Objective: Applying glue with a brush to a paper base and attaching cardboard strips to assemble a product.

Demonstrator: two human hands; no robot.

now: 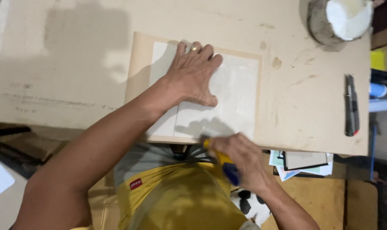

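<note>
Two hands: left hand (192, 74) flat, open on white sheet (234, 96); right hand (244, 159) gripping yellow-blue utility knife (224, 164) at its near edge

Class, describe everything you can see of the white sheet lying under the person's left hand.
The white sheet is a flat, pale rectangle, paper-like with a slight sheen, lying on a larger tan board on the worktable. The left hand presses flat on it, fingers spread. The right hand holds a yellow-and-blue handled tool at its near edge. Shadows cross its left and lower parts.
</note>
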